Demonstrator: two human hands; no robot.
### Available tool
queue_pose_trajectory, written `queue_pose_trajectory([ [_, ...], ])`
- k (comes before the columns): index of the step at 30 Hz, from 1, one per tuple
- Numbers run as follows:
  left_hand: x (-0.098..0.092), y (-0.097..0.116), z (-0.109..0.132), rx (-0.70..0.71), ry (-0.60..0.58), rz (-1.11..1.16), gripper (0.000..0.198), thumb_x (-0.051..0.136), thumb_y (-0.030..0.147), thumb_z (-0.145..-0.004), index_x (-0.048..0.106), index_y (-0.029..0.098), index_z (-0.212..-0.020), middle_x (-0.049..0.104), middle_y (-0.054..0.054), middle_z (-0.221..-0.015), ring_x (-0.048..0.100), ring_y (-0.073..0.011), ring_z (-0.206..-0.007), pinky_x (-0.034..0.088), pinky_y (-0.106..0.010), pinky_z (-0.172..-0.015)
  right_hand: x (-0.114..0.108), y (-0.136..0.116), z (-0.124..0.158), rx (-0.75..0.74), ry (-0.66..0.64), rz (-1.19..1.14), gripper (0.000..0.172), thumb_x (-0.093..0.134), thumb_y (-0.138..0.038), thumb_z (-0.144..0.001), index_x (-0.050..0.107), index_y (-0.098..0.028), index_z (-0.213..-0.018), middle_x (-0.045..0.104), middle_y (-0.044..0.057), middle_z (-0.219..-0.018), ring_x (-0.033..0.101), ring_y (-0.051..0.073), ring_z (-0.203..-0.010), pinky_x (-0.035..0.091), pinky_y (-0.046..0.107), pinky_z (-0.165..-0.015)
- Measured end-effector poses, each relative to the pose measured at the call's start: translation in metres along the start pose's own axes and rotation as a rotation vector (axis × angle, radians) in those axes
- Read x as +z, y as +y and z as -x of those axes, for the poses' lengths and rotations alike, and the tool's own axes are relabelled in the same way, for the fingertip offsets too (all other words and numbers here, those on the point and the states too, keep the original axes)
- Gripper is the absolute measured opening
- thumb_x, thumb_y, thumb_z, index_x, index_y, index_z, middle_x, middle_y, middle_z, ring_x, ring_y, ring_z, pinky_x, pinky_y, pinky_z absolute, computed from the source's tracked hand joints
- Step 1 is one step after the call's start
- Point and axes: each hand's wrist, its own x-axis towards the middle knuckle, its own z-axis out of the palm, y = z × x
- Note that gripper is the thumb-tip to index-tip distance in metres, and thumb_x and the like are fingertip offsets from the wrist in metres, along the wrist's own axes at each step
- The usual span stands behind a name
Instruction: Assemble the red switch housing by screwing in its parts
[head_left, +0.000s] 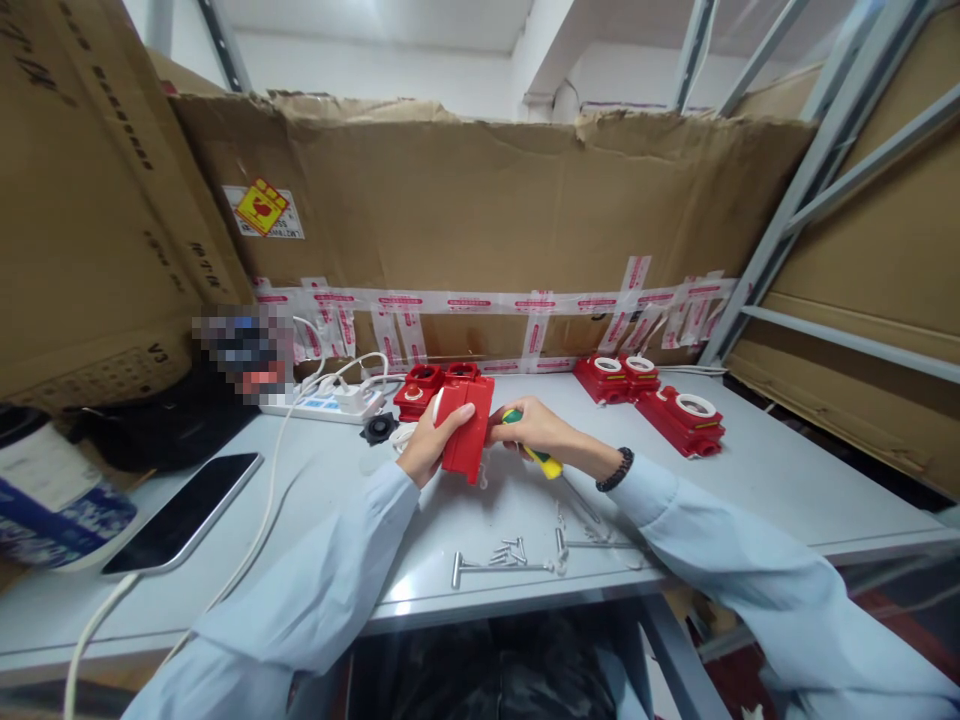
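Observation:
My left hand (pixel 429 444) is closed around a red housing (pixel 466 430), thumb across its flat face, holding it tilted above the table. Beside the housing's right edge, my right hand (pixel 536 428) is closed on a screwdriver (pixel 550 464) with a green and yellow handle. Its shaft points down and right, away from the housing. The right fingertips are partly hidden near the housing's edge. Below my hands lie several small screws (pixel 510 551) and a T-handle wrench (pixel 499 568). A second T-handle wrench (pixel 592 544) rests to the right.
Red housings with white rings (pixel 679 420) stand at the back right; more red parts (pixel 420 390) sit behind my left hand. A power strip (pixel 330 404), a small black part (pixel 379 428), a phone (pixel 187 510) and a blue-white container (pixel 60 500) are leftward. Cardboard (pixel 480 210) walls the back.

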Motion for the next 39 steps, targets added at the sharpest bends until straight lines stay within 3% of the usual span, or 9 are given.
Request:
queue_pose_trajectory([
  [6,0.004,0.001,0.002,0.071,0.039,0.006,0.059,0.073,0.044,-0.065,0.049,0.017,-0.111,0.066,-0.006,-0.091,0.065,-0.0171,-0.068,0.055,-0.032,-0.064,0.003,0.006,-0.002,-0.032,0.069,0.014,0.004,0.058,-0.017,-0.063,0.061,-0.014,-0.063,0.051,-0.006,-0.047,0.038,0.003,-0.034,0.031,0.017,-0.031],
  [10,-0.005,0.010,-0.004,0.082,0.188,0.083,0.051,0.073,0.042,-0.066,0.054,0.017,-0.106,0.068,-0.005,-0.087,0.065,-0.0162,-0.068,0.054,-0.026,-0.059,-0.020,0.002,0.004,-0.090,0.169,-0.003,0.014,0.061,-0.028,-0.066,0.060,-0.015,-0.066,0.063,0.001,-0.065,0.041,0.005,-0.038,0.033,0.019,-0.032],
  [13,-0.011,0.018,-0.006,0.094,0.218,0.086,0.048,0.072,0.041,-0.067,0.054,0.020,-0.107,0.068,-0.004,-0.087,0.065,-0.0157,-0.067,0.053,-0.024,-0.054,-0.048,-0.005,0.018,-0.206,0.233,0.242,0.014,0.059,-0.029,-0.069,0.062,-0.015,-0.068,0.064,0.001,-0.065,0.042,0.006,-0.041,0.034,0.021,-0.037],
  [15,-0.012,0.019,-0.006,0.105,0.211,0.054,0.048,0.072,0.041,-0.068,0.053,0.020,-0.106,0.067,-0.004,-0.088,0.064,-0.0150,-0.067,0.053,-0.024,-0.055,-0.060,-0.008,0.034,-0.319,0.278,0.504,0.009,0.059,-0.021,-0.065,0.061,-0.014,-0.059,0.062,0.001,-0.062,0.052,0.010,-0.054,0.040,0.022,-0.052],
  [18,-0.010,0.015,-0.003,0.143,0.184,-0.015,0.050,0.073,0.041,-0.066,0.053,0.018,-0.105,0.065,-0.004,-0.090,0.063,-0.0150,-0.072,0.053,-0.025,-0.064,-0.066,-0.007,0.061,-0.298,0.202,0.819,0.010,0.055,-0.017,-0.066,0.064,-0.016,-0.062,0.063,0.001,-0.060,0.055,0.013,-0.057,0.040,0.024,-0.058],
  [20,-0.008,0.011,-0.002,0.168,0.168,-0.069,0.052,0.074,0.041,-0.064,0.052,0.018,-0.105,0.064,-0.004,-0.093,0.062,-0.0159,-0.077,0.052,-0.027,-0.068,-0.066,-0.002,0.077,-0.262,0.106,0.878,0.010,0.054,-0.016,-0.065,0.064,-0.018,-0.064,0.063,0.000,-0.060,0.054,0.013,-0.056,0.038,0.024,-0.057],
  [28,-0.009,0.006,-0.003,0.195,0.153,-0.232,0.060,0.075,0.043,-0.063,0.048,0.020,-0.112,0.060,-0.004,-0.100,0.061,-0.0180,-0.084,0.052,-0.029,-0.071,-0.069,0.031,0.099,-0.118,0.019,1.161,0.011,0.054,-0.012,-0.061,0.061,-0.019,-0.061,0.059,0.003,-0.059,0.050,0.015,-0.057,0.028,0.026,-0.053],
  [34,-0.011,0.002,-0.003,0.184,0.135,-0.300,0.064,0.074,0.045,-0.063,0.045,0.022,-0.115,0.061,-0.006,-0.106,0.063,-0.0214,-0.089,0.053,-0.034,-0.075,-0.052,0.036,0.104,-0.011,-0.224,1.118,0.014,0.059,-0.018,-0.057,0.065,-0.017,-0.070,0.063,0.005,-0.070,0.053,0.015,-0.061,0.029,0.024,-0.051],
  [39,-0.010,0.003,-0.001,0.243,0.074,-0.477,0.066,0.072,0.046,-0.064,0.043,0.020,-0.117,0.060,-0.009,-0.111,0.061,-0.0253,-0.098,0.050,-0.039,-0.083,-0.050,0.028,0.097,-0.084,-0.186,1.037,0.021,0.060,-0.025,-0.064,0.069,-0.017,-0.080,0.066,0.006,-0.073,0.057,0.017,-0.067,0.037,0.025,-0.059],
])
